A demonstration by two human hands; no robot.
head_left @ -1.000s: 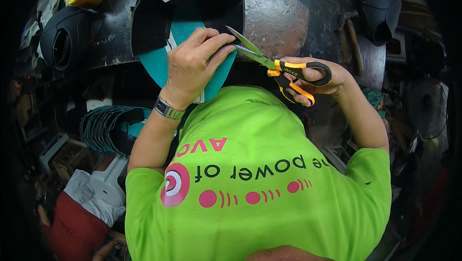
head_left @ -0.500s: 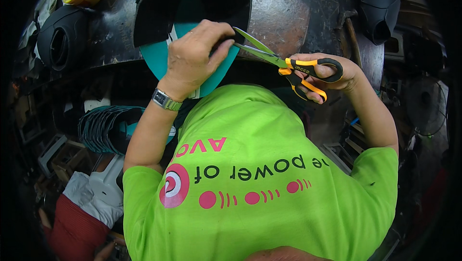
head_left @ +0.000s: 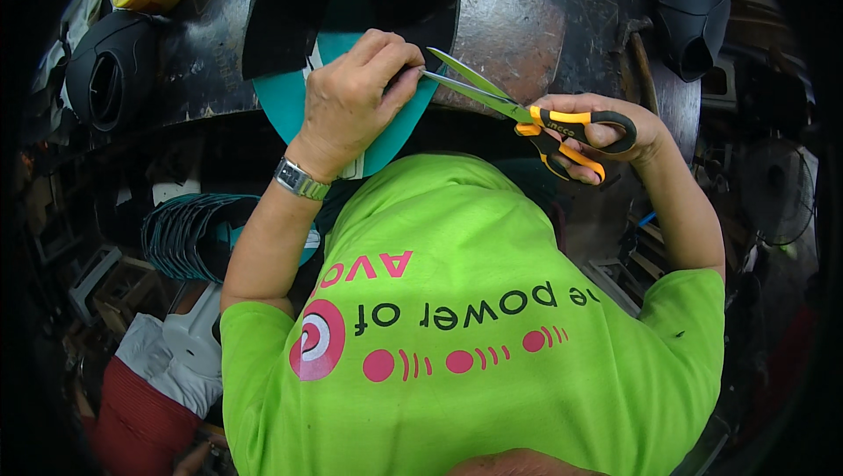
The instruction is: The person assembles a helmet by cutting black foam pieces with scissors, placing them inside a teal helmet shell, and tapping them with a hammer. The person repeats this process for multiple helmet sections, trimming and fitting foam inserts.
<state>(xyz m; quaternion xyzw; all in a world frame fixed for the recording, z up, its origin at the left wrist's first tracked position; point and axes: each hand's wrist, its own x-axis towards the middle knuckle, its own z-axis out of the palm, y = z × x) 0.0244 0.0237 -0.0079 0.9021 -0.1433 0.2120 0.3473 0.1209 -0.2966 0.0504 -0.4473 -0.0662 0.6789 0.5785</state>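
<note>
Teal-and-black panel (head_left: 277, 111) sits at the near desk (head_left: 597, 28) edge, long axis running away from the torso. Left hand (head_left: 356, 94) is nearer, right over it, fingers pinched; can't tell on what. Right hand (head_left: 628, 129) grips scissors (head_left: 524, 113), blades apart, tips just beside that pinch.

Left hand (head_left: 364, 81) pinches (back upward); right hand (head_left: 606, 132) curls its fingers.
</note>
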